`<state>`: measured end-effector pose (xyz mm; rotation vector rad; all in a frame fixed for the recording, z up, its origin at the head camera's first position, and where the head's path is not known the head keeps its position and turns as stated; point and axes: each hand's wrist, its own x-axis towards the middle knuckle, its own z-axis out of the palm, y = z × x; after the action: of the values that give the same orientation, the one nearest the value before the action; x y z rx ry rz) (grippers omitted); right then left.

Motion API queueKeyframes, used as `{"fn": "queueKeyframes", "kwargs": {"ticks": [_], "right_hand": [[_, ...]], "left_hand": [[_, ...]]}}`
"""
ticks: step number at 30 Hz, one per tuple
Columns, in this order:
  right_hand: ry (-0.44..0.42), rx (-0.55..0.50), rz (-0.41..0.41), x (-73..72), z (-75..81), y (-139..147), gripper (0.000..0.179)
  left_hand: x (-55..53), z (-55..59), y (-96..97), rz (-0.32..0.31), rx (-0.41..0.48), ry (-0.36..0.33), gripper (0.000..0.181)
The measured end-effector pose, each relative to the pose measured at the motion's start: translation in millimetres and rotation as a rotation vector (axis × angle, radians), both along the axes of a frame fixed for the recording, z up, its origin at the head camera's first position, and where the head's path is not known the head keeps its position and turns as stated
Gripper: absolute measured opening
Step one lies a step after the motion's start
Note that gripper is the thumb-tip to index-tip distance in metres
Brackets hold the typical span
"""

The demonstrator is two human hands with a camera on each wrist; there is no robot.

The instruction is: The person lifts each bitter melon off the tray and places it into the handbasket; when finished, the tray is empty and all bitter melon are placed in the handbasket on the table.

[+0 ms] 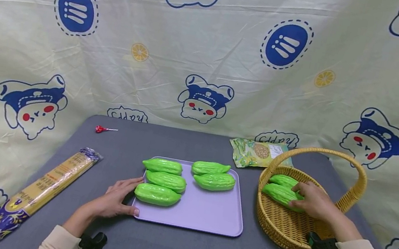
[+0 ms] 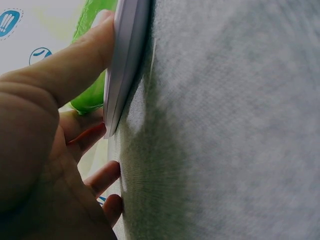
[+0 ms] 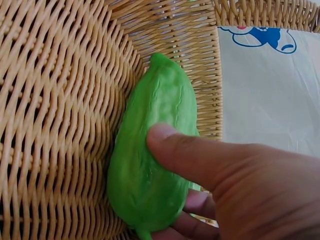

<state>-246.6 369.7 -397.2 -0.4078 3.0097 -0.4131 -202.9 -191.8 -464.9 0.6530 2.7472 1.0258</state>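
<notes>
My right hand (image 1: 315, 201) reaches into a wicker basket (image 1: 276, 236) at the right and grips a green bitter melon (image 3: 140, 135), thumb across its side. A second bitter melon (image 1: 283, 180) lies beside it in the basket. On the left, my left hand (image 1: 117, 199) holds the near left corner of a lilac tray (image 1: 208, 216), thumb on the rim (image 2: 120, 75). Three bitter melons (image 1: 157, 195) line the tray's left side in a column. Two more (image 1: 214, 181) lie together at its far right.
A long pasta packet (image 1: 39, 190) lies slanted at the table's left. Behind the basket is a green food bag (image 1: 258, 154). A small red-headed stick, like a lollipop (image 1: 101, 129), lies at the back left. The basket's tall handle (image 1: 362, 182) arches above my right hand.
</notes>
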Motion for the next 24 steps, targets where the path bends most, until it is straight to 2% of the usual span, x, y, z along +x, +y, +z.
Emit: {"fn": "queueKeyframes", "kwargs": {"ticks": [8, 17, 24], "right_hand": [[0.021, 0.020, -0.003, 0.7, 0.2, -2.9, 0.047], [0.005, 0.053, 0.007, 1.1, 2.3, -1.2, 0.048], [-0.009, 0.072, 0.012, 2.1, 5.4, 3.2, 0.045]], "left_hand": [[0.3, 0.1, -0.1, 0.003, -0.004, 0.000, 0.087], [-0.2, 0.5, 0.1, -0.001, -0.003, -0.020, 0.088], [-0.8, -0.5, 0.4, 0.002, -0.006, -0.007, 0.087]]}}
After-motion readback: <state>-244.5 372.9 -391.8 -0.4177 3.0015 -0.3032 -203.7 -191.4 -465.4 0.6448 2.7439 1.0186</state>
